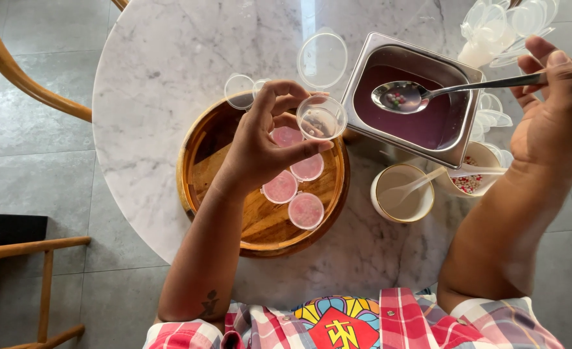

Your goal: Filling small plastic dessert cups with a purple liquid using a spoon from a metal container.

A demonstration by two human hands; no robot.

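The left hand [260,145] pinches a small clear plastic cup [321,117] by its rim, fingers clenched around it, holding it above the far right edge of the round wooden tray [202,161]. The cup looks nearly empty, with only a trace of something at its bottom, and its hinged lid [323,59] stands open on the far side.

The right hand [551,106] grips the end of a long metal spoon [409,95], fingers closed on the handle. The spoon's bowl hangs over the rectangular steel pan of dark purple liquid [415,97] and carries liquid and a few small coloured pearls.

To fill well, the cup is best kept level and close to the pan's near left rim, so the spoon travels only a short way and any drip falls back into the pan. Tip the spoon slowly over the cup's middle, since the mouth is narrow and the load is likely to slop.

Four filled pink cups [295,187] sit on the tray, near the left hand. On the marble tabletop [156,77], to the right of the tray, stand a cream cup with a plastic spoon [402,192] and a tub of coloured pearls [470,181]. A stack of empty cups [493,26] lies at the far right.
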